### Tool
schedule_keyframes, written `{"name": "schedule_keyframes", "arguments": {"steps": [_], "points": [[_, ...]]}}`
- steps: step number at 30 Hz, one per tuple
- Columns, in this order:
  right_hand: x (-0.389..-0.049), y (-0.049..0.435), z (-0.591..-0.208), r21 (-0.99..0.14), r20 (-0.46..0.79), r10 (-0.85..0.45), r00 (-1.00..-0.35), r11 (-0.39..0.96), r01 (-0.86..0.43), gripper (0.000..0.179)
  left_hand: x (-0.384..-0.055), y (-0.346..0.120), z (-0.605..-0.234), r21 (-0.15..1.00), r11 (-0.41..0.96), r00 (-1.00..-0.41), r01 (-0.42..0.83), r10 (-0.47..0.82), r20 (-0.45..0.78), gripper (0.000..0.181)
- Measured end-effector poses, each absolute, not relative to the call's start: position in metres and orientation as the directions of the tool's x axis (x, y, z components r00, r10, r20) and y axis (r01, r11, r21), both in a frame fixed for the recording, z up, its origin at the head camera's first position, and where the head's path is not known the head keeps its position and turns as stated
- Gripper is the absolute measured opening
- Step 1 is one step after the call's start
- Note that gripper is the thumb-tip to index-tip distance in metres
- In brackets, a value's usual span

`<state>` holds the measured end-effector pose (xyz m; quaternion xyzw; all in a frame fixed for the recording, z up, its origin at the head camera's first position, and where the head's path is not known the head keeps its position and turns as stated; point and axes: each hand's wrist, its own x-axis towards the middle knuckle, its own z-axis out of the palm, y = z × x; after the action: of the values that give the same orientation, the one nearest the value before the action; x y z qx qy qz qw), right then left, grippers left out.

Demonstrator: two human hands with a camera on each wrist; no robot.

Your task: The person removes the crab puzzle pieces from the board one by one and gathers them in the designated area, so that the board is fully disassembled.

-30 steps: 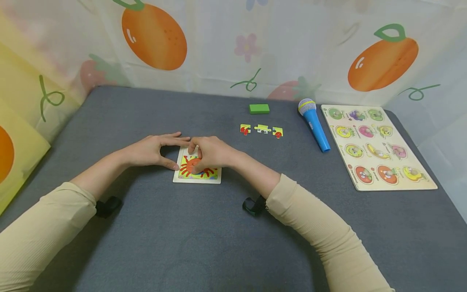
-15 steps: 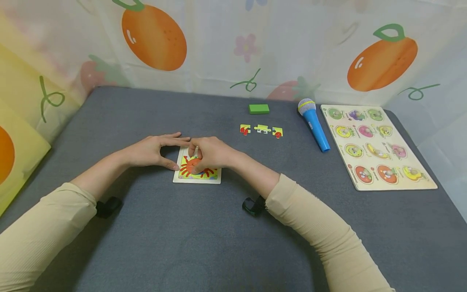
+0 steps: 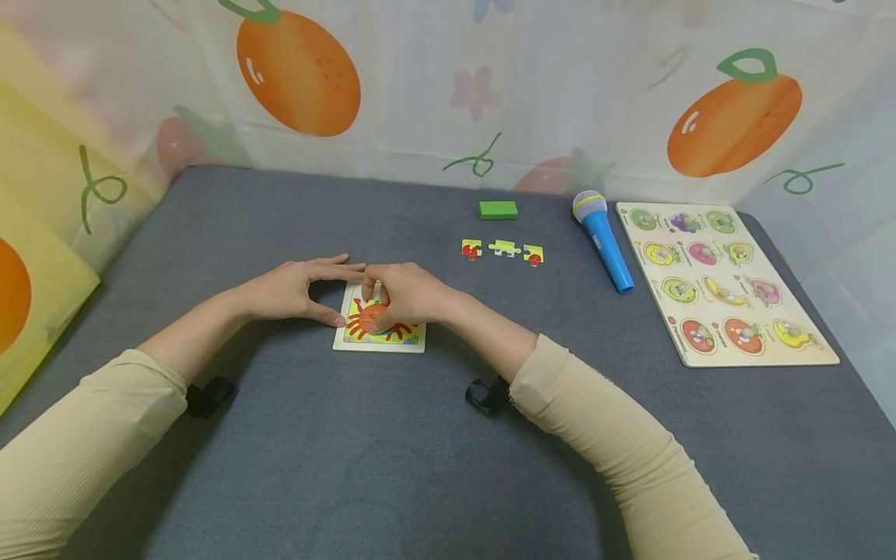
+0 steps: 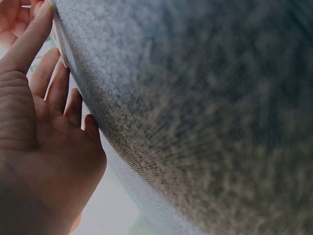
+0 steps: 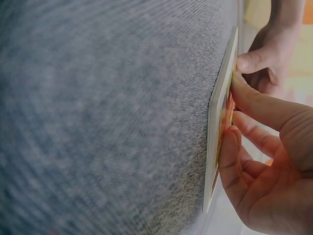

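A small jigsaw board (image 3: 376, 348) with a pale frame lies on the grey table, a red crab picture inside it. My left hand (image 3: 294, 289) reaches round its upper left corner, fingers fairly straight, thumb at the left edge. My right hand (image 3: 406, 294) is over the middle of the picture. Its thumb and curled fingers pinch at a crab puzzle piece (image 3: 362, 317), which they partly cover. In the right wrist view, fingertips (image 5: 229, 142) meet the face of the board. The left wrist view shows the left hand's fingers (image 4: 58, 88) beside the board's edge.
Three loose yellow-and-red puzzle pieces (image 3: 505, 249) lie in a row behind, with a green block (image 3: 498, 210) beyond them. A blue toy microphone (image 3: 607, 247) lies to the right. Farther right is a large fruit puzzle board (image 3: 728, 292). A fruit-patterned curtain (image 3: 420, 93) hangs along the back.
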<state>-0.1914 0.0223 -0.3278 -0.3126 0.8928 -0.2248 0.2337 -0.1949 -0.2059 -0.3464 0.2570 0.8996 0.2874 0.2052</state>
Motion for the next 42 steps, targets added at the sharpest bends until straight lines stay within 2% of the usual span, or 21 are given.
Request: {"name": "schedule_keyframes", "arguments": {"steps": [11,18,30,42], "points": [[-0.1919,0.0228,-0.3278,-0.556,-0.267,-0.670,-0.693,0.694,-0.456,0.041,-0.1977,-0.1996,-0.3526,0.590,0.669,-0.775,0.451,0.621,-0.112,0.072],[-0.1906,0.0224,-0.3266,-0.562,-0.265,-0.666,-0.698,0.695,-0.450,0.041,-0.1962,-0.2005,-0.3502,0.595,0.658,-0.760,0.461,0.639,-0.119,0.072],[-0.1894,0.0232,-0.3261,-0.562,-0.256,-0.665,-0.702,0.693,-0.452,0.043,-0.1974,-0.1994,-0.3506,0.607,0.671,-0.770,0.425,0.621,-0.148,0.075],[-0.1870,0.0233,-0.3245,-0.615,-0.232,-0.659,-0.715,0.669,-0.417,0.018,-0.1954,-0.1987,-0.3474,0.613,0.661,-0.759,0.434,0.635,-0.148,0.073]]}}
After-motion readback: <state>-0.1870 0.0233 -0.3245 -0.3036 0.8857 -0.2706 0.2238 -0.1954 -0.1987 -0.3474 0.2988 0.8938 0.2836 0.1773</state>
